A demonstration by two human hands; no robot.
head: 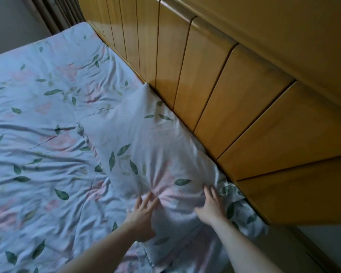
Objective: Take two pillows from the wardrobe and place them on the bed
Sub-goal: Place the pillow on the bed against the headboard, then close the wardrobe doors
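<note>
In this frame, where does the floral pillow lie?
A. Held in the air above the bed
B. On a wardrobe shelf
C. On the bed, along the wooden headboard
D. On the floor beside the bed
C: the pillow lies flat on the bed along the wooden headboard, with the left hand and right hand flat on its near end.

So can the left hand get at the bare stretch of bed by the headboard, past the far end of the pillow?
Probably yes. The left hand rests open on the near end of the pillow, and nothing lies on the bed beyond it beside the headboard. It would likely mean leaning well forward.
</note>
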